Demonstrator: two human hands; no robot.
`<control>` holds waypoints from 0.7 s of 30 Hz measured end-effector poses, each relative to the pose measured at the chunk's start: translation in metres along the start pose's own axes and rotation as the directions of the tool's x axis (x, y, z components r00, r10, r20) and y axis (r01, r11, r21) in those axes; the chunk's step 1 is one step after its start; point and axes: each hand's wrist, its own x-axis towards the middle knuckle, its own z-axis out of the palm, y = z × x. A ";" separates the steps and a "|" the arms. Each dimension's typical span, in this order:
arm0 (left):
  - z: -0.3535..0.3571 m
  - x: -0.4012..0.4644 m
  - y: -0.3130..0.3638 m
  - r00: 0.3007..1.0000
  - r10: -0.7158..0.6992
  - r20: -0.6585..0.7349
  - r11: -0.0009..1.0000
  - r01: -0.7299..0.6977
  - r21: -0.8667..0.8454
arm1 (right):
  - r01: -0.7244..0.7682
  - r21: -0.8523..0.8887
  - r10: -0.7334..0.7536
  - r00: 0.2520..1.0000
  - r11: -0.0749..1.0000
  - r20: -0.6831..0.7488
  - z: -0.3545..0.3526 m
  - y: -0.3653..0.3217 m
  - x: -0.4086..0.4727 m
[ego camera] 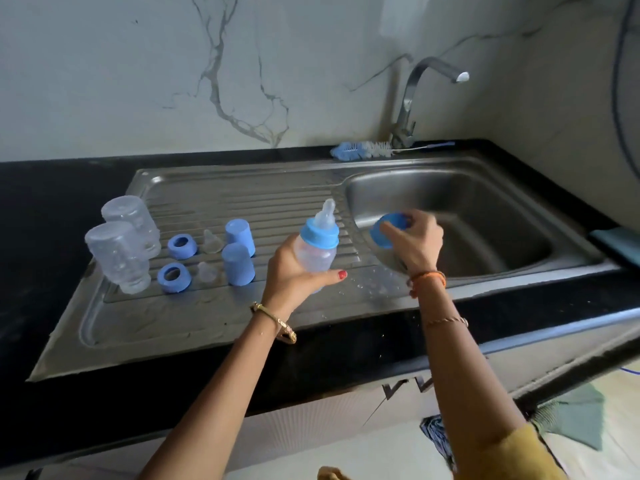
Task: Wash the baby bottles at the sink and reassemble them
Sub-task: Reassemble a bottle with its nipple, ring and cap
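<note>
Closest in, two forearms reach up over the counter edge, a yellow sleeve point(512, 455) on the right one, and the left hand point(294, 275) has its fingers and thumb wrapped around the body of a clear baby bottle point(317, 252), holding it tilted above the sink's ribbed drainboard point(242, 202). That bottle already wears its blue collar point(319, 234) and a clear nipple point(327, 212), so it looks one step short of whole. The right hand point(415, 242) is over the near left edge of the sink basin point(485, 220), fingers curled around a blue cap point(389, 230), open side turned away from the bottle; my read is that this cap goes on next. Out on the drainboard, well left of the held bottle, the rest waits in pieces: two clear bottle bodies point(121, 244) standing upside down at the far left, then two blue rings point(178, 259), two loose nipples point(209, 254) and two blue caps point(239, 252) standing in a neat double row. So I'd call it one bottle nearly done and two still to be put together. The faucet point(415, 98) behind the basin shows no water running, and a blue bottle brush point(363, 149) lies along the back rim beside its base, which suggests the washing is over. Droplets speckle the steel just below the right wrist.
</note>
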 end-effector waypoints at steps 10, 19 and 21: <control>-0.001 0.005 -0.002 0.988 0.147 -0.052 0.921 -0.118 0.370 | -0.126 0.764 -0.228 0.913 0.632 0.339 -0.038 -0.026 -0.033; -0.006 0.010 0.016 0.970 0.238 0.044 0.830 -0.226 0.509 | 0.051 0.651 -0.388 0.837 0.757 0.386 -0.039 -0.034 -0.050; -0.008 0.012 0.018 0.969 0.232 0.083 0.801 -0.239 0.549 | 0.202 0.548 -0.449 0.816 0.811 0.364 -0.041 -0.035 -0.048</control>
